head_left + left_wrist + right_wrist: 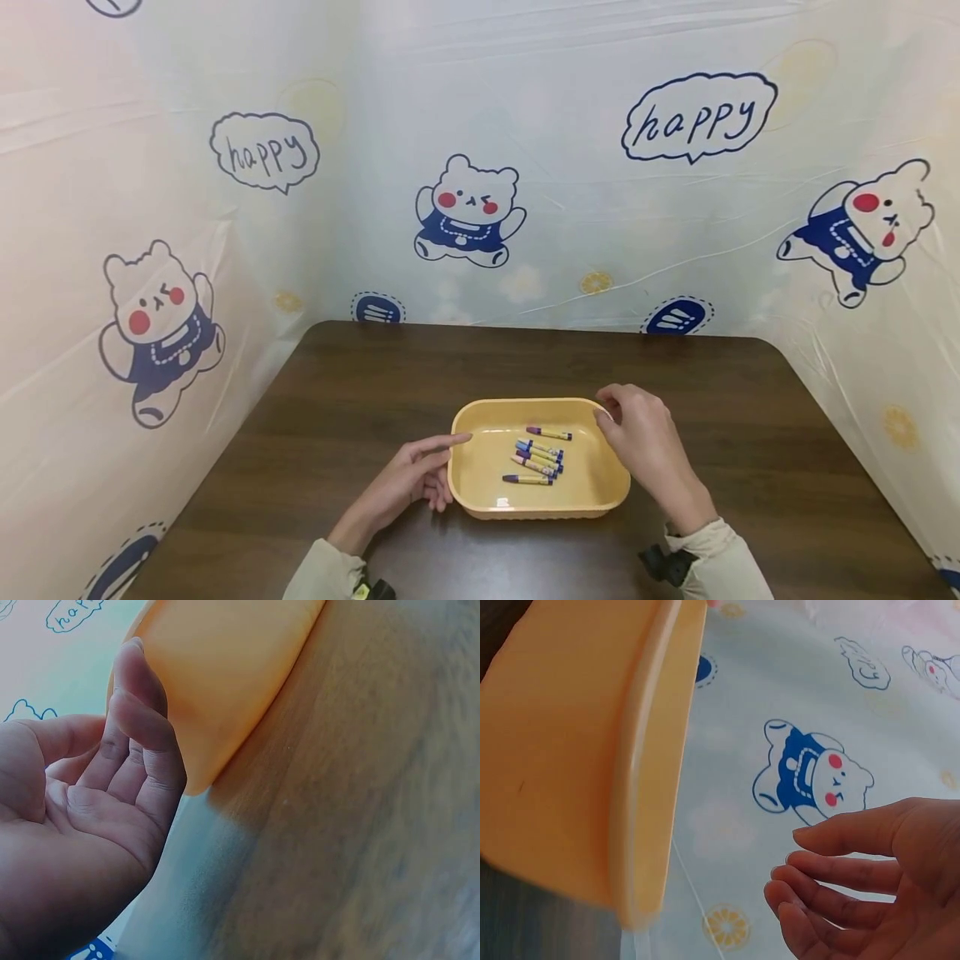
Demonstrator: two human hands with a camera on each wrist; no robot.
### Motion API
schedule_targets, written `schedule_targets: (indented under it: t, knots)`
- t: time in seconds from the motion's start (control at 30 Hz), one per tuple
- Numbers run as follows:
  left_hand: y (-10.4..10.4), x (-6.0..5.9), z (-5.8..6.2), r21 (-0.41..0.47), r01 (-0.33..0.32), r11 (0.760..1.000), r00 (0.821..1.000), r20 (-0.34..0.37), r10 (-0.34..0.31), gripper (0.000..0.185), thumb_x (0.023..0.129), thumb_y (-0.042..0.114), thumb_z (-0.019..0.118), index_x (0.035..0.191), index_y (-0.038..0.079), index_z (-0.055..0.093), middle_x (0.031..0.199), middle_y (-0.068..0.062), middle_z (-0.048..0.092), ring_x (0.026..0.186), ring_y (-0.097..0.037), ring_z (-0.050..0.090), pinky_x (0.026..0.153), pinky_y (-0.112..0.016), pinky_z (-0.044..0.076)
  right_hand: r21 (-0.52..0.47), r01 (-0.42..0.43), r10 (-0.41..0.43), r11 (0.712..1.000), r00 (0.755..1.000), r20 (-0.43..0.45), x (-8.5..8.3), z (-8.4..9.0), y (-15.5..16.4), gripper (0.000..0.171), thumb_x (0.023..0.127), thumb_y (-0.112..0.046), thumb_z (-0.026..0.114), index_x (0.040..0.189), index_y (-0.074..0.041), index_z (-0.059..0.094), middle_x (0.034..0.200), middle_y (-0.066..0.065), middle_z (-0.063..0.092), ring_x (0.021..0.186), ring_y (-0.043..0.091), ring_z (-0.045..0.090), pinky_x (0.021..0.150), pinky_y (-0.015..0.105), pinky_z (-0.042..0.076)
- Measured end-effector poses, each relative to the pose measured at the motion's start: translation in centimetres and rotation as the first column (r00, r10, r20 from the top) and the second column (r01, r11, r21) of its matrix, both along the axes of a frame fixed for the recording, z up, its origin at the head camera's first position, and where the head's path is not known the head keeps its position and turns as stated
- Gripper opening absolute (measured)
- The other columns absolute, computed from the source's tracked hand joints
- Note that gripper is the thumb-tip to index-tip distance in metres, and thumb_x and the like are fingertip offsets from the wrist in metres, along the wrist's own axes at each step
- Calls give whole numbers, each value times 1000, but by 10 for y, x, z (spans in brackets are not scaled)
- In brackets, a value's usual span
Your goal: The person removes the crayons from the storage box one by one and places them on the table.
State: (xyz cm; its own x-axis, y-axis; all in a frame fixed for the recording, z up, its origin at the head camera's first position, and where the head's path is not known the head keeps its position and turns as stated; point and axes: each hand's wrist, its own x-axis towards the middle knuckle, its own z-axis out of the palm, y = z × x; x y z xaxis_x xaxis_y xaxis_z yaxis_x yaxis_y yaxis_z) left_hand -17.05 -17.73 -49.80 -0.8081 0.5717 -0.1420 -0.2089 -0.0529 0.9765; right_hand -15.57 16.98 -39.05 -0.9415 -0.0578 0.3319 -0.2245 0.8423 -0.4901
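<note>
A yellow plastic basin [480, 467] sits on the table in the head view, with several crayons [536, 458] in patterned yellow wrappers lying on its floor. My left hand [412, 479] is at the basin's left end, its index finger reaching over the rim. In the left wrist view, the left fingers [154, 761] overlap the basin's outer wall [225, 682], loosely bent. My right hand [648, 437] hovers by the far right corner of the rim. The right wrist view shows its fingers [840, 896] loosely curved and apart from the basin [562, 750], with nothing between them.
The dark wooden table [375, 367] has rounded far corners. Behind it and along both sides hangs a pale sheet [562, 208] printed with bears and "happy" bubbles. Dark straps [666, 565] circle the wrists over light sleeves [727, 567].
</note>
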Motion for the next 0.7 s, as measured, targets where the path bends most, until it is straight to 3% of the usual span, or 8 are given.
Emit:
schedule_targets:
  t: [0.37,0.7]
  knots:
    - [1,2,-1,10,3,1000,1000,-8,-3,49,107,25,46,150,2,41,77,-9,67,61,-16,65,55,-26,55,10,-42,42,999,999,25,-16,-14,-27,14,84,-4,76,98,-1,74,89,10,70,81,24,64,72,39,56]
    - [0,1,-1,2,0,1000,1000,-13,0,50,107,27,47,150,2,40,77,-9,67,61,-17,65,55,-26,54,16,-53,50,998,984,169,-32,-50,-37,18,86,-4,74,104,-2,74,95,10,71,81,19,62,76,40,57]
